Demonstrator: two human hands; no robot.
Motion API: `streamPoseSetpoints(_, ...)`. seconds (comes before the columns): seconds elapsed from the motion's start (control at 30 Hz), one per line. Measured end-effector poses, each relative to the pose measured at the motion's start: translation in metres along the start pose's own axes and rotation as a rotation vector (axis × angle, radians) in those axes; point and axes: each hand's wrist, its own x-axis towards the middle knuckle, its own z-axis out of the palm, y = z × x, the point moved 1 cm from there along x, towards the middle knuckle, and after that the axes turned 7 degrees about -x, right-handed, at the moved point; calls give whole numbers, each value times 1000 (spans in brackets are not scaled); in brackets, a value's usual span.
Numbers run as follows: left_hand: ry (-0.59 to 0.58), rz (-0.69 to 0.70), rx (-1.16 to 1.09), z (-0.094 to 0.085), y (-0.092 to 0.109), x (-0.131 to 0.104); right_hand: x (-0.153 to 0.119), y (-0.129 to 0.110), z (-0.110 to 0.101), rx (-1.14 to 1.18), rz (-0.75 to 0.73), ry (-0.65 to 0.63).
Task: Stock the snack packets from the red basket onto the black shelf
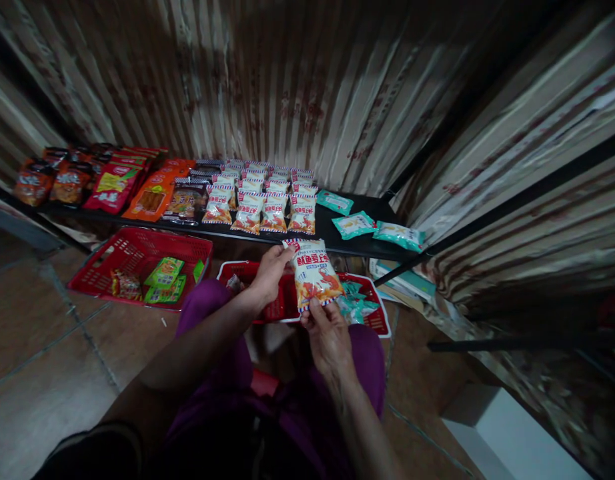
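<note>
A white and orange snack bag is held up between both hands, in front of the shelf's edge. My left hand is closed on its upper left corner. My right hand pinches the bottom edge, thumb on the front. Behind it, rows of matching snack bags stand on the black shelf. Several teal packets lie to their right. Below the held bag, a red basket holds more teal packets on its right side; my hands hide part of it.
Left on the shelf are orange snack bags, red bags and dark packets. Another red basket with green packets sits on the floor at left. A white box is at lower right. Black shelf posts slant along the right.
</note>
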Motion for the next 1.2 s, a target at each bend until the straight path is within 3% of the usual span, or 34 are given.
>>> streamPoseSetpoints(0.17,-129,-290,-31,3,-12,-34,3,14,-1,-58,-124,35)
streamPoseSetpoints(0.37,-68,-121,-139,3,-12,-45,1,24,-16,-289,-152,-60)
streamPoseSetpoints(0.57,-150,-152,-79,-9,-10,-43,27,-15,-31,-276,-179,106)
streamPoseSetpoints(0.77,-314,-238,-29,-15,-15,-46,57,-58,-17,-378,-180,-40)
streamPoseSetpoints(0.93,-82,-259,-198,-16,-11,-46,70,-63,-6,-257,-218,128)
streamPoseSetpoints(1.07,-65,-438,-254,-10,-20,-57,75,-58,5,-217,-236,123)
streamPoseSetpoints(1.2,-23,-343,-201,-7,-24,-65,76,-58,9,-244,-223,127)
